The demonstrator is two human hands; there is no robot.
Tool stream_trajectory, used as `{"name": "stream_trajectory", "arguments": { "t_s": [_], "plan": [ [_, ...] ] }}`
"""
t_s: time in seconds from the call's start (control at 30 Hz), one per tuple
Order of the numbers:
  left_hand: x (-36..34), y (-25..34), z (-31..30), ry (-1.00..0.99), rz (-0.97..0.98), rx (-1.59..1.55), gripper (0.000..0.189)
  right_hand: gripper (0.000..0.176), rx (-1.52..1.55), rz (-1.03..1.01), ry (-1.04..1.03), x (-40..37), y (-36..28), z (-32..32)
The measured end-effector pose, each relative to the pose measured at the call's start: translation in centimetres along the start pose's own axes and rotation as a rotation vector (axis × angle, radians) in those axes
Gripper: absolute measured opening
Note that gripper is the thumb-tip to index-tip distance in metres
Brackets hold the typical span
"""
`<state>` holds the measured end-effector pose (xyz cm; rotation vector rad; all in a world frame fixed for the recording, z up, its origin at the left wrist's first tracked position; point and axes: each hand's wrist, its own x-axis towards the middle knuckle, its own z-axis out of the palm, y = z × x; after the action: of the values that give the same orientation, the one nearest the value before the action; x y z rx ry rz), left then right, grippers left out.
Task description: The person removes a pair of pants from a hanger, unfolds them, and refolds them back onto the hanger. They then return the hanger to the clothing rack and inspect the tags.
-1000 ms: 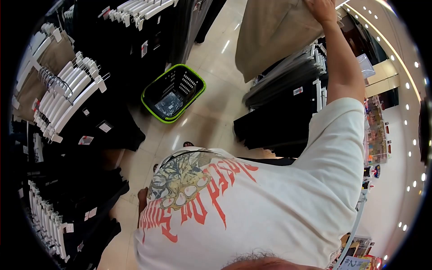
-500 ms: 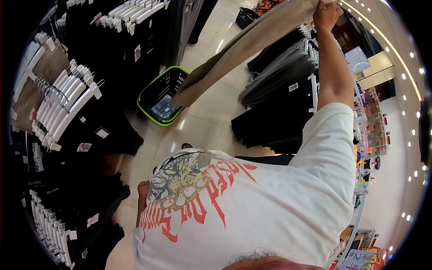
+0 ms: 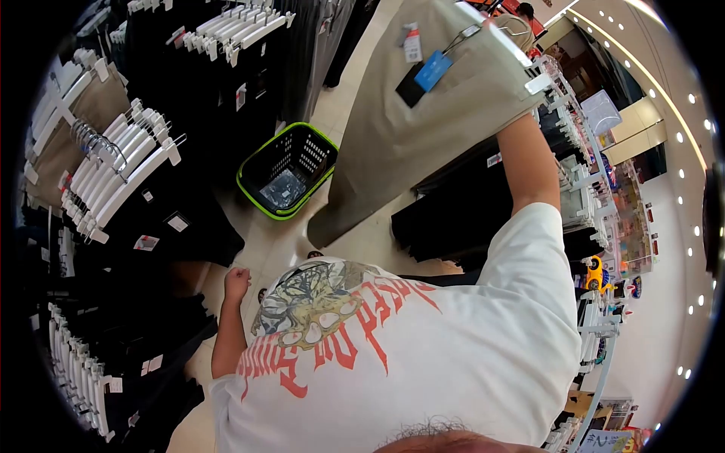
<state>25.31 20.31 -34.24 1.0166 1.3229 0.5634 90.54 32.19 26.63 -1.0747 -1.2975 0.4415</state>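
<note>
Held up in front of me on the right are beige-grey trousers [image 3: 423,136] on a white clip hanger [image 3: 502,34], with a blue tag [image 3: 433,71], a black tag and a white-red label at the waist. My right forearm [image 3: 526,162] reaches up behind the fabric; the trousers hide the hand and its grip. Low on the left, my left hand [image 3: 238,283] hangs beside my body, fingers curled and holding nothing visible. On the floor ahead stands a black basket with a green rim [image 3: 249,195], containing a clear plastic-wrapped item [image 3: 285,189].
Racks of dark trousers on white hangers [image 3: 124,162] line the left. More dark trousers [image 3: 453,219] hang on the right, behind the held pair. Pale tiles [image 3: 355,245] form the aisle floor. Someone's head [image 3: 525,10] shows at the far top, and a yellow toy [image 3: 596,273] is at the right.
The trousers have turned from an edge-on, slanting strip to a broad face with tags showing, and hang lower. My right hand has gone behind them. My left hand has risen slightly.
</note>
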Motion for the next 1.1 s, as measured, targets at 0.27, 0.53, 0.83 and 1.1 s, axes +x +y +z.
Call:
{"name": "stream_trajectory", "arguments": {
  "t_s": [0.27,0.53,0.83,1.1],
  "plan": [
    [4.4,14.6,1.6,-0.036,0.343,0.221,0.021,0.064,0.407,0.267,-0.291,-0.9,6.4,7.5],
    [4.7,32.3,7.1,-0.097,0.751,0.263,0.032,0.069,0.465,0.358,-0.503,-2.6,4.2,11.1],
    [4.9,40.5,15.4,-0.104,0.93,-0.215,0.067,0.069,0.685,0.376,-0.543,-5.3,2.0,13.8],
    [-5.1,44.3,16.8,0.605,1.259,-0.038,0.077,0.068,0.853,0.409,-0.565,-8.8,-0.2,16.2]
  ]
}}
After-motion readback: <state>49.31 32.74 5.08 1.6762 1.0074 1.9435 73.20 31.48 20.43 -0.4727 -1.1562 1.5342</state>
